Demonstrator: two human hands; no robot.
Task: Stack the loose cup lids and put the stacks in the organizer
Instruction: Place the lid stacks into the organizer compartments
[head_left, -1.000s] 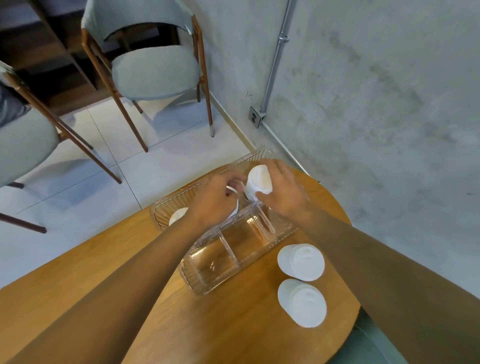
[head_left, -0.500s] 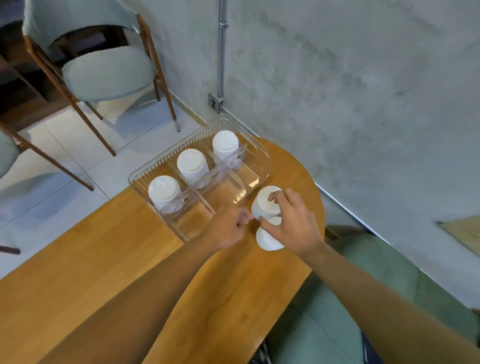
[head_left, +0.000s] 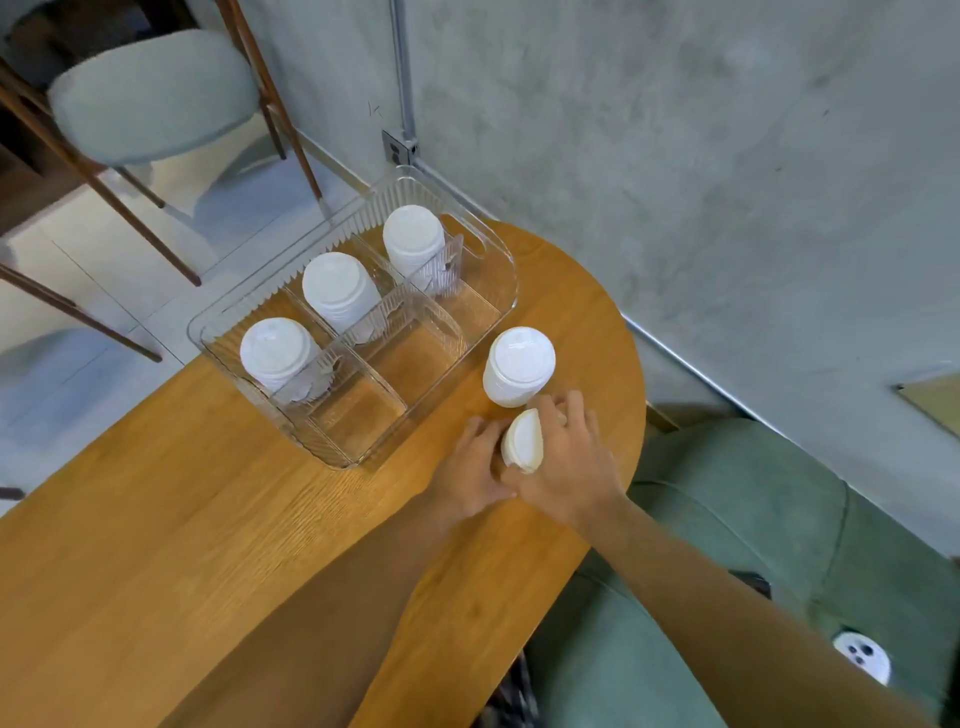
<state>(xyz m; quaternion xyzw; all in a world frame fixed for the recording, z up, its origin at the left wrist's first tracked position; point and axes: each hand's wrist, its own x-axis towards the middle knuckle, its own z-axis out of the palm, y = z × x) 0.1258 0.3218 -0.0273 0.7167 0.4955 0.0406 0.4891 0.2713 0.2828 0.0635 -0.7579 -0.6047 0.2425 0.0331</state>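
- A green upholstered seat (head_left: 737, 519) lies nearest, with one small white round thing (head_left: 862, 657) bearing dark dots on it.
- One wooden table (head_left: 208, 545), grained, with a rounded end, carries the things.
- Two hands meet at that rounded end. The right hand (head_left: 569, 467) curls over one tilted stack of lids (head_left: 523, 441), and the left hand (head_left: 467, 467) grips the stack's left side with bent fingers.
- The tilted stack of lids is white and round-edged, and is lifted at a slant.
- One upright stack (head_left: 519, 366) of white domed lids stands on the table just beyond the hands, beside the organizer.
- One organizer (head_left: 483, 249) of clear ribbed plastic is a rounded rectangle split by dividers.
- Three more lid stacks (head_left: 278, 353) (head_left: 337, 291) (head_left: 415, 241) stand in its far row, one to a compartment.
- One grey cushioned chair (head_left: 150, 93) stands on slim wooden legs on pale floor tiles.
- A rough concrete wall (head_left: 675, 130) carries one metal conduit (head_left: 402, 78) running down to an outlet box (head_left: 397, 150).
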